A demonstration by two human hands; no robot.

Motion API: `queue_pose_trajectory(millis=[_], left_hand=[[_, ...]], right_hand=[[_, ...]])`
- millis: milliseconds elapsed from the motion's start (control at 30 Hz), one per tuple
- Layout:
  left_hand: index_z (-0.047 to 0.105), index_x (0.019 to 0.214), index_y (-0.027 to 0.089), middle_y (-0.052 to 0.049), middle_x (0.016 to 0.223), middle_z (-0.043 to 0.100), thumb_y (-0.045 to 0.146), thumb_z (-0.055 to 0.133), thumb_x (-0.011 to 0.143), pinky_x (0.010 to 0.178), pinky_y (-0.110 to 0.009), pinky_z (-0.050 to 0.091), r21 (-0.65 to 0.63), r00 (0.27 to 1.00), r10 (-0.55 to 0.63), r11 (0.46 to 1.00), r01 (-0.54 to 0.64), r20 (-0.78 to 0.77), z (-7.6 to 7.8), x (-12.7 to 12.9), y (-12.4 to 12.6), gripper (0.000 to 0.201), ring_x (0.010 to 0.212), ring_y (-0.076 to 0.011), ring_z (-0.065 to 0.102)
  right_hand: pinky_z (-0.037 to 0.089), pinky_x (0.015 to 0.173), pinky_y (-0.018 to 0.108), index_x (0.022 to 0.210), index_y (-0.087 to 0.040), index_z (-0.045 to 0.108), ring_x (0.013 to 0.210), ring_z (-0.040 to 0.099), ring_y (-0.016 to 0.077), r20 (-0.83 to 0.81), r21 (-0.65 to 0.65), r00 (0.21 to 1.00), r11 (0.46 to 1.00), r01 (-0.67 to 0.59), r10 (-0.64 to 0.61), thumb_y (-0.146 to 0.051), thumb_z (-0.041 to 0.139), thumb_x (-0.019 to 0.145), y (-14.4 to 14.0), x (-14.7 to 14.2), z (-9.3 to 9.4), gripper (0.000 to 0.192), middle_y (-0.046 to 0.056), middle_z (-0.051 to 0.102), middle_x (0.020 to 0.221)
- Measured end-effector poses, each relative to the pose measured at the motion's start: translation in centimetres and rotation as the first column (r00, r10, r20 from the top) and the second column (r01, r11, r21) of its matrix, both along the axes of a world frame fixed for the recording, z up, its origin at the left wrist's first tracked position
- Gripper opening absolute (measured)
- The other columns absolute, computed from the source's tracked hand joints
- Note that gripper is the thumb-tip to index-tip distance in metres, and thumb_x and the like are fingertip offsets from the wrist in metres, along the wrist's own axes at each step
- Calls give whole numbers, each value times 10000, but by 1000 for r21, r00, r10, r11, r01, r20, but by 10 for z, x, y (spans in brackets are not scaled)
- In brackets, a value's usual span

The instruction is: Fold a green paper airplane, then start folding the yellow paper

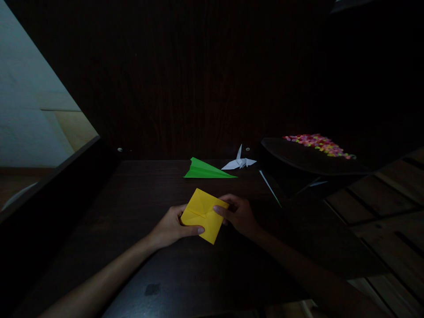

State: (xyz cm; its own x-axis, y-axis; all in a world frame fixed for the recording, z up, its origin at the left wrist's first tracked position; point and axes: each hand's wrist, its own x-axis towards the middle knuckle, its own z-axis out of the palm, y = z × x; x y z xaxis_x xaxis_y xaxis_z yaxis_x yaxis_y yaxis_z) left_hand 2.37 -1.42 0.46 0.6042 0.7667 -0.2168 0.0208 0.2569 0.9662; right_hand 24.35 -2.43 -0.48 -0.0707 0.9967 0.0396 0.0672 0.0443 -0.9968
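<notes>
A square of yellow paper (202, 215) with fold creases is held just above the dark table (139, 207). My left hand (172, 227) grips its lower left edge, thumb lying across the face. My right hand (239, 215) pinches its right edge with thumb and fingers. Behind the paper lie a green paper plane (205, 169) and a white paper crane (239, 162), both out of touch of my hands.
A dark tray (298, 161) at the right back carries several small colourful pieces (319, 145). A thin pale strip (270, 187) lies beside it. A dark wooden panel rises behind the table; slatted wood runs at the right, a pale wall at the left.
</notes>
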Motion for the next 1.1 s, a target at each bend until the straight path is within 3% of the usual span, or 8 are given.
queue_pose_trajectory(millis=[200, 633, 733, 833, 900, 967, 1100], left_hand=[[613, 1138, 159, -97, 1142, 705, 211, 805, 671, 875, -399, 536, 20, 1000, 29, 999, -29, 3, -4, 0, 1, 508, 1005, -260, 675], [597, 1101, 150, -70, 1051, 707, 180, 823, 636, 838, -391, 542, 52, 996, 93, 994, -93, 0, -2, -1, 4, 518, 965, -254, 672], [520, 1221, 177, -82, 1112, 684, 154, 829, 621, 834, -384, 549, 32, 985, 152, 987, -155, 86, -3, 0, 5, 675, 982, -257, 672], [333, 1381, 241, -83, 1119, 678, 123, 831, 619, 824, -380, 557, 5, 959, 214, 976, -219, 185, -4, 1, 5, 918, 958, -247, 685], [277, 1407, 276, -79, 1130, 669, 121, 828, 629, 804, -375, 565, 15, 947, 233, 970, -243, 222, -4, 0, 6, 966, 926, -236, 694], [390, 1346, 250, -67, 1097, 672, 136, 826, 637, 771, -340, 566, 53, 947, 238, 966, -254, 215, -4, -1, 6, 840, 874, -210, 695], [595, 1156, 146, 32, 681, 630, 175, 812, 668, 584, -205, 491, 117, 974, 210, 969, -219, 82, -6, -4, 7, 534, 596, -94, 601]], right_hand=[[426, 362, 206, 805, -170, 646, 388, 532, 93, -30, 19, 1000, 1000, -8, 8, -393, 734, 726, 0, -2, 0, 252, -15, 638, 608], [394, 353, 200, 695, -169, 595, 357, 524, 107, -103, -25, 995, 1000, 6, -8, -441, 637, 784, 5, 1, -2, 289, -32, 585, 475], [393, 351, 202, 694, -173, 581, 358, 522, 109, -132, -47, 991, 999, 9, -15, -436, 629, 782, 6, 2, -4, 281, -35, 579, 481], [401, 343, 206, 703, -175, 575, 359, 524, 112, -151, -94, 988, 995, 25, -39, -442, 635, 765, 9, 2, -5, 280, -34, 583, 499], [394, 329, 203, 705, -175, 570, 349, 518, 107, -155, -133, 986, 990, 40, -60, -454, 640, 753, 11, 2, -5, 291, -34, 585, 513], [388, 321, 198, 704, -175, 564, 342, 510, 100, -161, -166, 984, 985, 47, -74, -464, 645, 745, 13, 2, -6, 303, -36, 583, 522], [400, 326, 193, 715, -169, 562, 353, 520, 92, -177, -198, 982, 980, 28, -64, -476, 661, 731, 14, 2, -6, 322, -29, 598, 557]])
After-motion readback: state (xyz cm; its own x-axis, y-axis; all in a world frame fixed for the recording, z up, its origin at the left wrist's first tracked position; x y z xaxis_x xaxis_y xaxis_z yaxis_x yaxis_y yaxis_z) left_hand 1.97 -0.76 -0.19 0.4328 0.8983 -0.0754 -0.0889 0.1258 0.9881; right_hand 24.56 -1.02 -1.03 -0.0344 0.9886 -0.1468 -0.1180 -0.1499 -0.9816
